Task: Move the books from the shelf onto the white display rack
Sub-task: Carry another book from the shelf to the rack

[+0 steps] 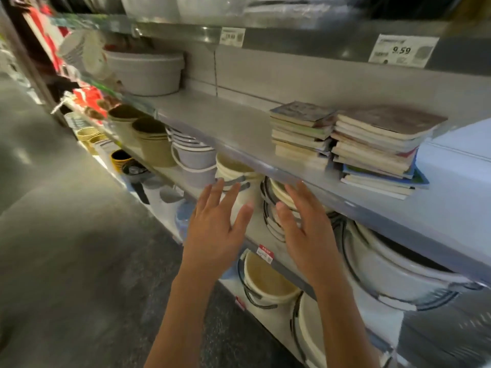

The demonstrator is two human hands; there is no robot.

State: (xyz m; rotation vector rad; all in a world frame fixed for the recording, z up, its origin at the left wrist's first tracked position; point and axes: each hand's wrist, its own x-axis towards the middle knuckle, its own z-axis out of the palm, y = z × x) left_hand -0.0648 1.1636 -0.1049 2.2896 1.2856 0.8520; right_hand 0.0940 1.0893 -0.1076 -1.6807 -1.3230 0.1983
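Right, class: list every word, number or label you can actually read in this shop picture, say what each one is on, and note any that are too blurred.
"9.59": on the white price tag on the upper shelf edge, right side; its smaller print is blurred.
Smaller price tag further left on the same edge: unreadable.
Red and white tag on the lower shelf edge: unreadable.
Covers of the book stacks: too blurred to read.
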